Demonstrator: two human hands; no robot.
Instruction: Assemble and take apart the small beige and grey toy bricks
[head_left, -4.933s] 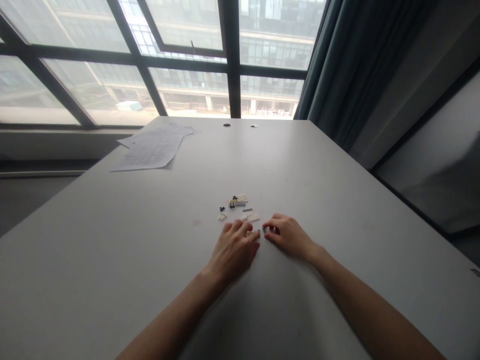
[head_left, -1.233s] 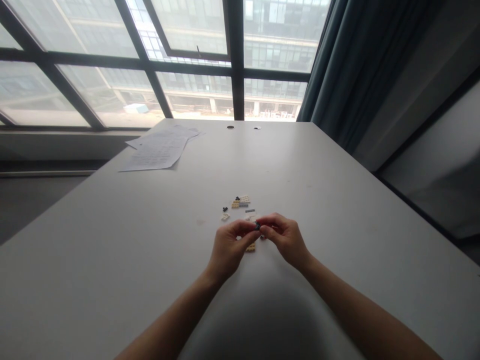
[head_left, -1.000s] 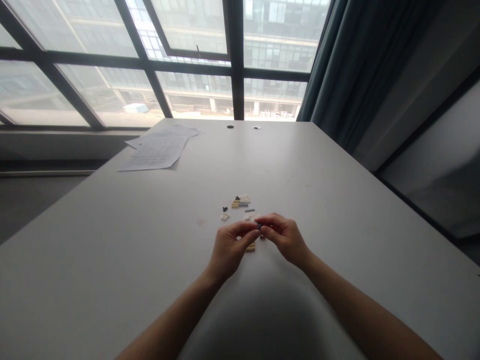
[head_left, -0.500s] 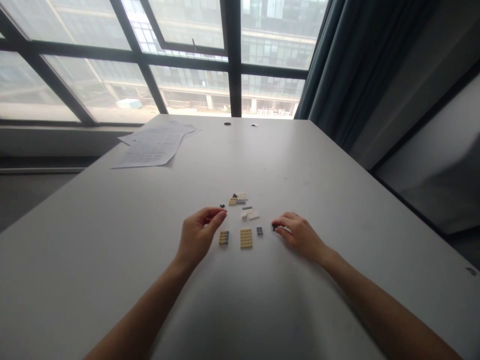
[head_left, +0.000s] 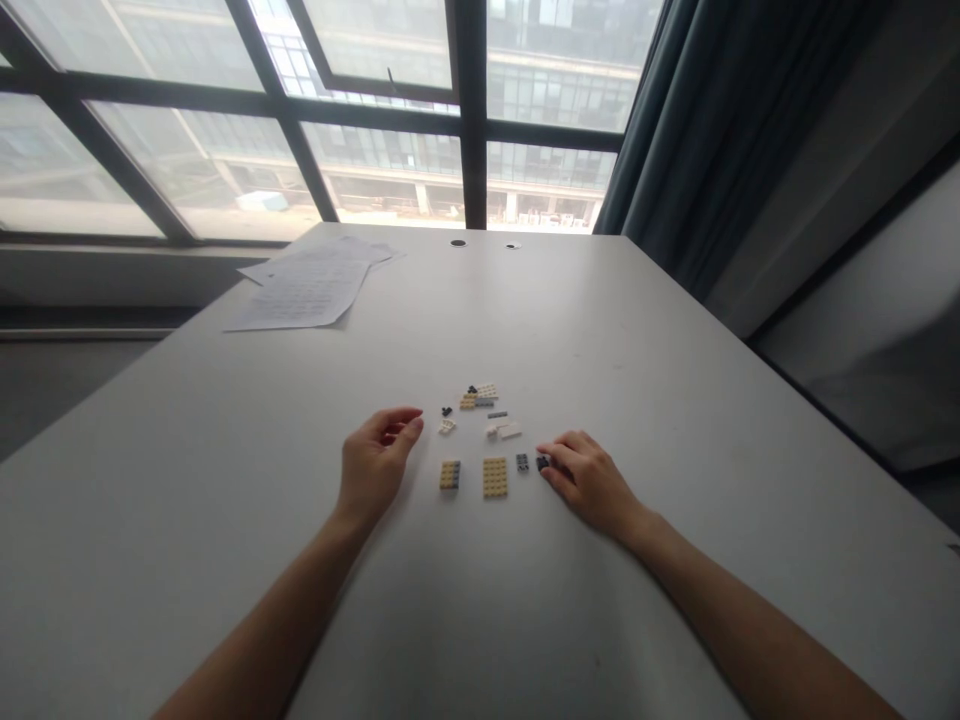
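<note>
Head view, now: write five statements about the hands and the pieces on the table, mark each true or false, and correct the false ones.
1. On the white table, the tan studded plate lies between the left hand and the right hand. True.
2. A small dark piece is at the right hand's fingertips. True.
3. The left hand grips a white piece. False: no piece shows in it.
4. The tan-and-gray block sits left of the tan studded plate, apart from it. True.
5. Printed sheets lie at the table's near right. False: the papers lie toward its far left.
</note>
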